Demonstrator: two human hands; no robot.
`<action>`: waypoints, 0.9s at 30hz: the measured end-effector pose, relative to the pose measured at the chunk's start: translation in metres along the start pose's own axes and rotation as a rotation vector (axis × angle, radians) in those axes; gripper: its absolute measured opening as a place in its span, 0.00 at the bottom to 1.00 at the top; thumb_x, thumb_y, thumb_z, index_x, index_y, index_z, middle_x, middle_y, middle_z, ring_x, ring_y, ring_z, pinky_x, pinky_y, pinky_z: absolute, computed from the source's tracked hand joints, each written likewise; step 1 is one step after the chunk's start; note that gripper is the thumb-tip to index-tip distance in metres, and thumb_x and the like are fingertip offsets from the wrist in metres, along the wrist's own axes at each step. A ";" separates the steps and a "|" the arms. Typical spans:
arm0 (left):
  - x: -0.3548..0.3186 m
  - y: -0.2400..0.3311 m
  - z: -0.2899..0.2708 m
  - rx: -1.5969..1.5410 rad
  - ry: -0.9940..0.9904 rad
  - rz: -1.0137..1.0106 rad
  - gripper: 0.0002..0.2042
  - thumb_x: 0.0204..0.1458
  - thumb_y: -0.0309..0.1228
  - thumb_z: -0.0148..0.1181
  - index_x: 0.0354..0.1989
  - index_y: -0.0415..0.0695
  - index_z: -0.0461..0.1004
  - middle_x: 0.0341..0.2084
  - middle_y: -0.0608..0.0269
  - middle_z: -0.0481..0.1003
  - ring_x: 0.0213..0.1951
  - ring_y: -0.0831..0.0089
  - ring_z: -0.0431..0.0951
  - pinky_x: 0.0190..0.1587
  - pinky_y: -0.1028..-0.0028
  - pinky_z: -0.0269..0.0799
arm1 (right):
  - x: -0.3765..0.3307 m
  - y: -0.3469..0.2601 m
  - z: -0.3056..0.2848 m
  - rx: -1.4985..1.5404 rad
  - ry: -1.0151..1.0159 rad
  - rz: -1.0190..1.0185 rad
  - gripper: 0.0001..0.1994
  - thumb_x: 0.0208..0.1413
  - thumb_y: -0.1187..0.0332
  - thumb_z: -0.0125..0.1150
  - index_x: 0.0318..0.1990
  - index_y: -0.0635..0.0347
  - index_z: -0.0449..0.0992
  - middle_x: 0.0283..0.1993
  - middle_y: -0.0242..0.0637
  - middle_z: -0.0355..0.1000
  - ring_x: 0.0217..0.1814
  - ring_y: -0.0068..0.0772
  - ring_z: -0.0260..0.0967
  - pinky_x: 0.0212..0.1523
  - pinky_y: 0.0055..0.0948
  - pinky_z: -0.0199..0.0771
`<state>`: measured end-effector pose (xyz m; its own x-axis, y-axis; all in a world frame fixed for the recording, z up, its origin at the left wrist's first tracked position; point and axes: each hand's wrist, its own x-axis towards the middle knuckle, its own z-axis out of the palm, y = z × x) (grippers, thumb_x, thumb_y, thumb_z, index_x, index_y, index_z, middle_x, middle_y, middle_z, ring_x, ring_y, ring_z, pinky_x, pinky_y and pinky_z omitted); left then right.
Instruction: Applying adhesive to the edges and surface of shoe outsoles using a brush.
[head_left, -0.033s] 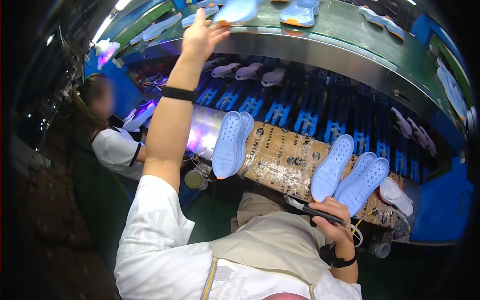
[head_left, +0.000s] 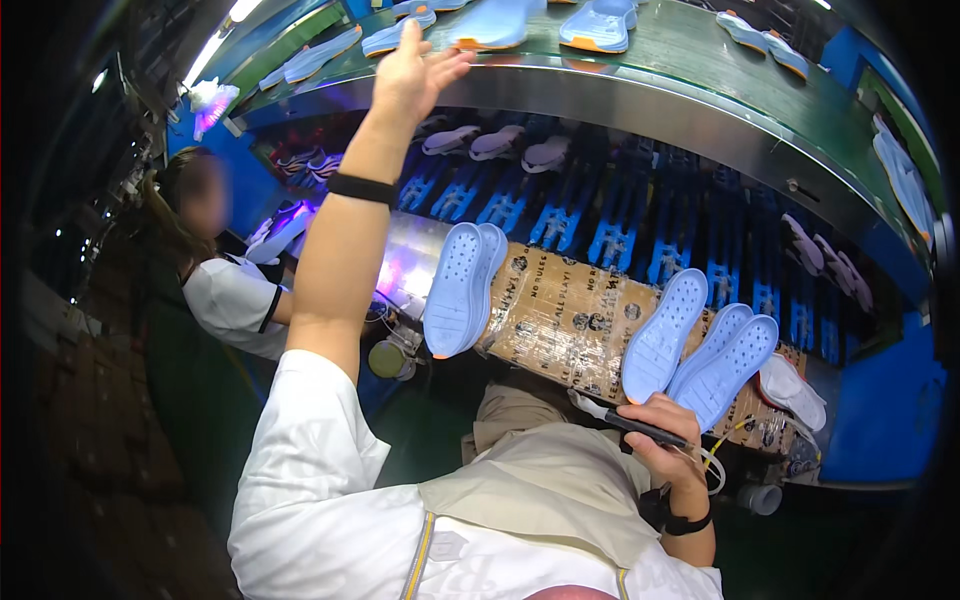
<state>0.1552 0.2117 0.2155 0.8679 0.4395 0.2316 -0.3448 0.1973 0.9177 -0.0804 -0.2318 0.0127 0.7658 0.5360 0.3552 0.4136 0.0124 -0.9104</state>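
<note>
My left hand (head_left: 415,78) reaches up to the green conveyor belt (head_left: 680,48), fingers spread and nothing in them. Just beyond its fingertips lies a light blue shoe sole (head_left: 497,22) with an orange end; whether they touch it I cannot tell. Low on the right, my right hand (head_left: 662,440) is closed round a black-handled brush (head_left: 640,426) with a pale tip and a hose behind it. Above that hand, a blue sole (head_left: 665,335) and a pair of soles (head_left: 735,370) rest on the cardboard-covered bench (head_left: 565,320). Two stacked soles (head_left: 460,290) stand at its left end.
A steel edge (head_left: 640,95) borders the belt, which carries more soles (head_left: 600,25). Below it is a rack of blue holders (head_left: 560,215) with pale shoe parts. A white-and-red shoe piece (head_left: 793,392) lies at right. A person in a white shirt (head_left: 235,300) is at left.
My left hand has moved slightly to the right along the belt. The sole beside it has also shifted right. My right hand and the brush stay in place.
</note>
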 end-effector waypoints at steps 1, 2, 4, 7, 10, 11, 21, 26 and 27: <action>-0.010 -0.009 0.004 -0.017 -0.049 0.002 0.34 0.73 0.48 0.45 0.63 0.18 0.60 0.54 0.28 0.74 0.58 0.45 0.79 0.53 0.59 0.81 | 0.000 0.001 0.001 -0.001 0.010 0.004 0.15 0.49 0.71 0.73 0.45 0.68 0.84 0.28 0.41 0.76 0.29 0.37 0.68 0.33 0.34 0.65; -0.015 -0.023 -0.004 -0.018 -0.069 0.022 0.31 0.72 0.44 0.48 0.64 0.20 0.61 0.56 0.32 0.74 0.58 0.45 0.79 0.53 0.60 0.82 | -0.001 0.002 0.001 0.006 0.017 0.000 0.15 0.49 0.71 0.73 0.45 0.68 0.84 0.28 0.41 0.75 0.29 0.37 0.68 0.33 0.34 0.64; -0.048 -0.048 -0.028 0.195 -0.084 0.211 0.26 0.71 0.40 0.51 0.62 0.24 0.67 0.55 0.38 0.76 0.55 0.49 0.81 0.51 0.62 0.83 | -0.001 0.003 0.005 0.020 0.028 -0.005 0.16 0.49 0.71 0.73 0.45 0.68 0.84 0.28 0.41 0.75 0.28 0.37 0.67 0.33 0.34 0.64; -0.113 -0.081 -0.075 0.743 0.031 0.213 0.16 0.68 0.35 0.55 0.53 0.35 0.79 0.39 0.53 0.84 0.41 0.69 0.84 0.42 0.73 0.80 | -0.003 0.004 0.003 0.007 -0.010 0.032 0.16 0.50 0.70 0.73 0.45 0.68 0.84 0.27 0.41 0.74 0.28 0.38 0.67 0.33 0.34 0.64; -0.191 -0.121 -0.129 1.544 -0.051 0.295 0.27 0.57 0.45 0.65 0.53 0.30 0.76 0.39 0.32 0.81 0.43 0.39 0.82 0.46 0.52 0.79 | 0.000 0.003 0.003 0.008 -0.022 0.043 0.16 0.50 0.70 0.74 0.45 0.68 0.84 0.27 0.41 0.73 0.28 0.38 0.67 0.33 0.35 0.64; -0.212 -0.132 -0.139 1.666 -0.095 -0.019 0.32 0.55 0.47 0.67 0.55 0.28 0.73 0.40 0.31 0.80 0.45 0.39 0.82 0.48 0.51 0.78 | 0.003 0.002 0.002 0.011 -0.024 0.040 0.16 0.49 0.70 0.74 0.45 0.67 0.84 0.27 0.41 0.73 0.28 0.39 0.67 0.33 0.35 0.64; -0.274 -0.165 -0.192 1.245 0.144 -0.278 0.30 0.53 0.45 0.70 0.51 0.26 0.75 0.38 0.37 0.82 0.41 0.49 0.85 0.45 0.60 0.80 | 0.013 -0.002 0.009 -0.013 -0.058 -0.031 0.15 0.49 0.72 0.74 0.45 0.66 0.84 0.28 0.41 0.75 0.28 0.38 0.66 0.32 0.35 0.63; -0.248 -0.104 -0.189 0.200 0.126 -0.289 0.15 0.63 0.31 0.57 0.50 0.30 0.77 0.39 0.56 0.82 0.38 0.69 0.84 0.43 0.70 0.78 | 0.009 0.000 0.004 -0.034 -0.038 -0.008 0.15 0.49 0.72 0.74 0.46 0.66 0.85 0.27 0.41 0.74 0.28 0.38 0.66 0.31 0.35 0.62; -0.239 -0.085 -0.186 0.197 0.071 -0.253 0.17 0.64 0.32 0.56 0.52 0.29 0.76 0.43 0.53 0.82 0.41 0.67 0.84 0.46 0.69 0.79 | 0.008 0.001 0.005 -0.020 -0.022 -0.014 0.16 0.49 0.72 0.74 0.46 0.66 0.85 0.27 0.41 0.74 0.28 0.38 0.66 0.31 0.35 0.62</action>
<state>-0.0894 0.2524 0.0218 0.8879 0.4592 -0.0286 -0.0392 0.1374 0.9897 -0.0760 -0.2235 0.0139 0.7492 0.5540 0.3630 0.4342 0.0030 -0.9008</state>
